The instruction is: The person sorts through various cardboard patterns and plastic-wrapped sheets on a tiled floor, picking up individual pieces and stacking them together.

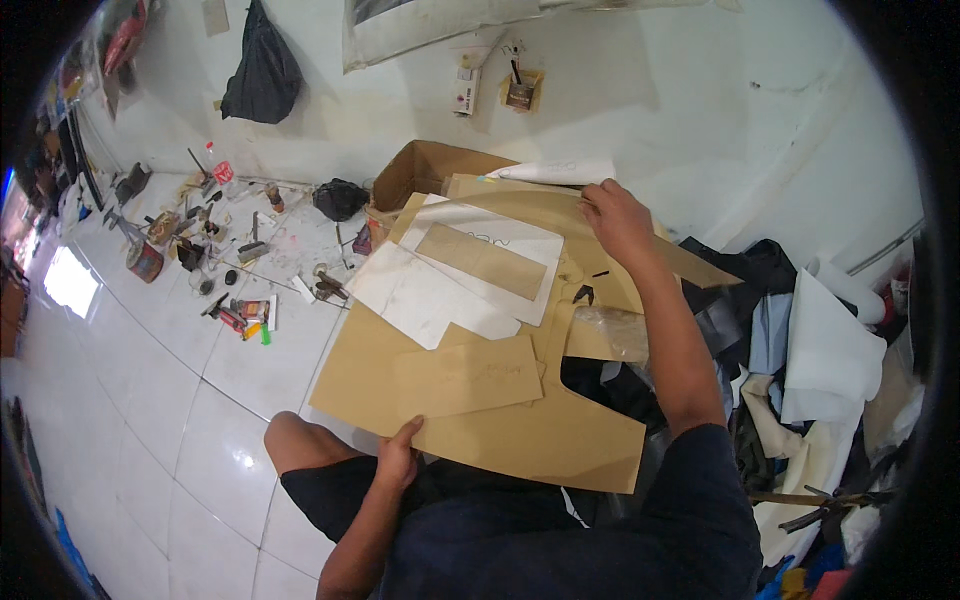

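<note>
A large brown cardboard sheet [590, 440] with a curved cutout lies tilted across my lap. My left hand [398, 458] grips its near edge, thumb on top and fingers underneath. At the far side, my right hand [618, 218] is closed on the upper edge of a brown card, its fingertips partly hidden. Between my hands, a smaller brown card piece [465, 380] and white paper pieces [430, 300] rest on the sheet. A narrow brown rectangle [482, 262] lies over the white paper. Near my right forearm are a small black object [584, 294] and a clear plastic bag [612, 330].
An open cardboard box [440, 160] stands against the wall behind the sheets. Scattered tools, a can [144, 262] and a plastic bottle [220, 168] are on the tiled floor at left. Piled fabric and a white sheet [830, 350] crowd the right side.
</note>
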A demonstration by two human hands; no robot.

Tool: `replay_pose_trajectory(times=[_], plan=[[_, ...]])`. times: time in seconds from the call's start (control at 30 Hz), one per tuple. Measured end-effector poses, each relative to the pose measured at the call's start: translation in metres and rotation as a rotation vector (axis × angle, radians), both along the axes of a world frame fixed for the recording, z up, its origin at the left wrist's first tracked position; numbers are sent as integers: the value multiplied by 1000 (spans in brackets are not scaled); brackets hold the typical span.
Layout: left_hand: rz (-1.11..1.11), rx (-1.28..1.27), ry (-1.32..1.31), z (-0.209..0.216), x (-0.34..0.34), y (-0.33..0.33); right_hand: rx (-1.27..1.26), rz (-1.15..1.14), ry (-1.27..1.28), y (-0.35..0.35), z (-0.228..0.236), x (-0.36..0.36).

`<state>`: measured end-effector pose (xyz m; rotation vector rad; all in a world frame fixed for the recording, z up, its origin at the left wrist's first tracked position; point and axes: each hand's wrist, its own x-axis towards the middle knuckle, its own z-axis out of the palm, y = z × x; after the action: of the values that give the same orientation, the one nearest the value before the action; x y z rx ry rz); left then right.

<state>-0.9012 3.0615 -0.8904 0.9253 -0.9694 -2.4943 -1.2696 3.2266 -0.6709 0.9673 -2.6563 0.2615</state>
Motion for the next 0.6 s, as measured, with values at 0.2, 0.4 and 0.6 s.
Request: replay_pose_trajectory(times=[0.2, 0.4, 0.6], plan=[[31, 38, -89, 11, 5, -5, 124, 240, 111, -3, -13, 113], [16, 52, -73, 2, 2, -2, 253, 393, -246, 15, -118, 236], [-11, -15, -48, -5, 3, -5, 39, 389, -433, 26, -155, 262]])
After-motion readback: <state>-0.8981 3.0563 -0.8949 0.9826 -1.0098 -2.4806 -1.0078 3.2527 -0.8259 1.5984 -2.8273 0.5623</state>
